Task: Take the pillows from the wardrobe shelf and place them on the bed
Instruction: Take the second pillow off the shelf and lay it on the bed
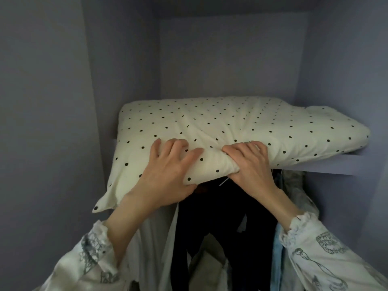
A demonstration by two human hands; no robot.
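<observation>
A cream pillow (226, 124) with small black dots lies on the wardrobe shelf (327, 164), its near left corner hanging over the shelf's front edge. My left hand (168, 171) grips the pillow's front edge, fingers on top and thumb beneath. My right hand (249, 162) grips the same front edge just to the right, fingers curled over the bunched fabric. Only one pillow shows. The bed is out of view.
The wardrobe's lilac side walls (52, 122) and back panel (231, 59) close in around the shelf. Dark and pale clothes (210, 227) hang below the shelf, right under my hands. Patterned white sleeves cover both forearms.
</observation>
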